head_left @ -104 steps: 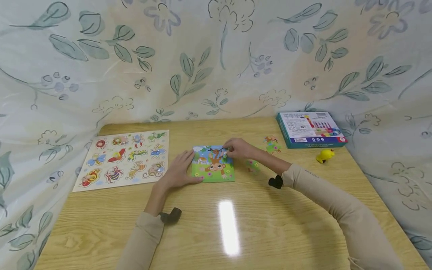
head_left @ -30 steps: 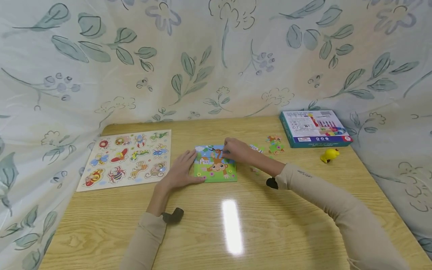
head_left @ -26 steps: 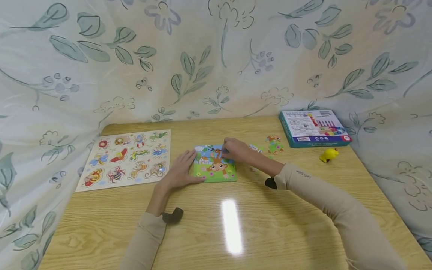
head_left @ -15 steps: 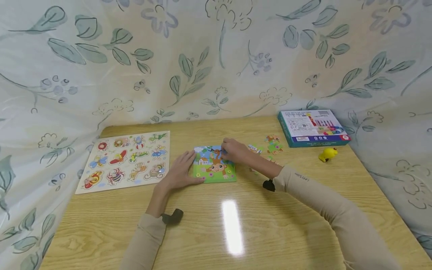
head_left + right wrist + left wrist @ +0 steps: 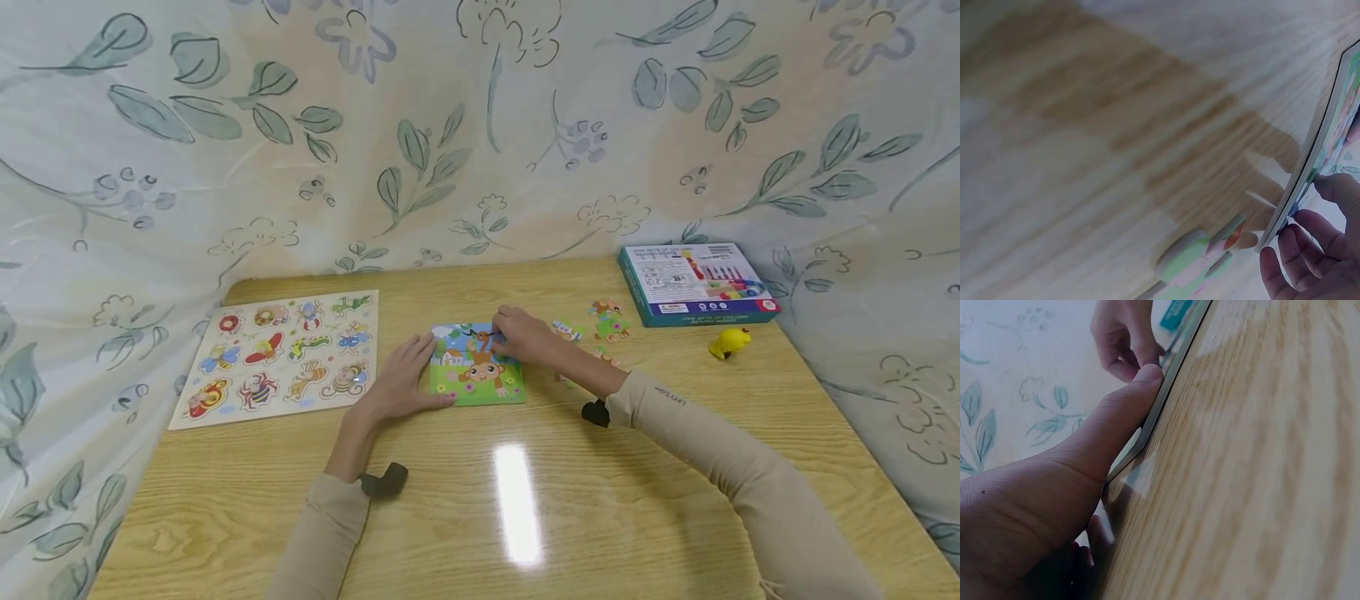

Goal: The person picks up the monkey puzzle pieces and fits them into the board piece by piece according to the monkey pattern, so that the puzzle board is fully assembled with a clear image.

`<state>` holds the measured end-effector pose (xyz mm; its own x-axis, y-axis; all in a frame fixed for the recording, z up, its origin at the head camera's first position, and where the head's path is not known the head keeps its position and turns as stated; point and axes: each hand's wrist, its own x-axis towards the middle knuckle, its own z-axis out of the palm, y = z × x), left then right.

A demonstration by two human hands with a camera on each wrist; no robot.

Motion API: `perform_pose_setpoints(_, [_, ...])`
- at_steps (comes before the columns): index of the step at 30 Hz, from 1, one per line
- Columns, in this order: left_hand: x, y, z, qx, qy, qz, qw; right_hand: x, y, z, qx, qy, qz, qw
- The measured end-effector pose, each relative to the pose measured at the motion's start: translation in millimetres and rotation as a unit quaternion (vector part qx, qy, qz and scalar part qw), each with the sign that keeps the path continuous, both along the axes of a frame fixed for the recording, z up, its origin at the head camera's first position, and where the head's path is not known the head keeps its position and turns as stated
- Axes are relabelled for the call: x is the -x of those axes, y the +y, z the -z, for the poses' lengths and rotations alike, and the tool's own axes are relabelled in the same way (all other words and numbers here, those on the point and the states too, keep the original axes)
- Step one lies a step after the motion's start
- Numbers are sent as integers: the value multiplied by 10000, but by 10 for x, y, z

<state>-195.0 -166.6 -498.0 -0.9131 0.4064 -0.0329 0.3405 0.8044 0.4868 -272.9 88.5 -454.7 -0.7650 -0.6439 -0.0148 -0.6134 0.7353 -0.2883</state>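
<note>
A small square jigsaw puzzle (image 5: pixel 480 385) with a monkey picture lies on the table in the head view. My left hand (image 5: pixel 401 382) rests at its left side, fingers straight along the edge and thumb at the lower corner. In the left wrist view, the thumb (image 5: pixel 1110 428) presses the board's rim. At the upper right of the picture, my right hand (image 5: pixel 525 336) has bent fingers and pinches a puzzle piece, mostly hidden by the fingers. The right wrist view has the right-hand fingertips (image 5: pixel 1300 215) against the board's edge.
Loose puzzle pieces (image 5: pixel 611 321) lie right of the puzzle, some partly behind the right forearm. A wooden insect peg board (image 5: pixel 281 400) is at the left. A boxed set (image 5: pixel 697 287) and a yellow toy chick (image 5: pixel 729 342) stand at the right. A floral curtain (image 5: pixel 420 208) hangs behind.
Since 3.5 s ago, my right hand has shifted slightly at the puzzle's upper right corner, and more loose pieces show beside its forearm. The left hand stays at the puzzle's left edge.
</note>
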Motion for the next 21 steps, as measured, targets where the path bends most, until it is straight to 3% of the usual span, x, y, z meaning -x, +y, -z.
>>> perform_pose_setpoints(15, [-32, 15, -35, 32, 14, -50, 10000, -5, 28, -8, 181, -117, -28, 9998])
perform_pose_setpoints(21, [-7, 9, -28, 140, 45, -11, 9999, -4, 371, -78, 638, -434, 165, 9969])
